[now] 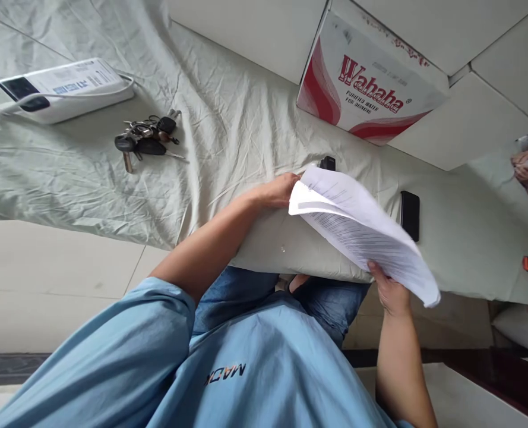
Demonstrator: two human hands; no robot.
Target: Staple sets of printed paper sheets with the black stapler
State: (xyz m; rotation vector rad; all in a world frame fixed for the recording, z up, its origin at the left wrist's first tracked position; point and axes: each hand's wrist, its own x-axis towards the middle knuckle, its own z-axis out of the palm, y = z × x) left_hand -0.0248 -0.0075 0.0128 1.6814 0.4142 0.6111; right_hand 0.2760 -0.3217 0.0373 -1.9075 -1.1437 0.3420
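Keys lie on the cloth-covered worktop. Your left hand meets the papers, fingers hidden, can't tell if clamped. Papers look lifted, leaves parted, not set down yet. Your right hand clamps their near edge.
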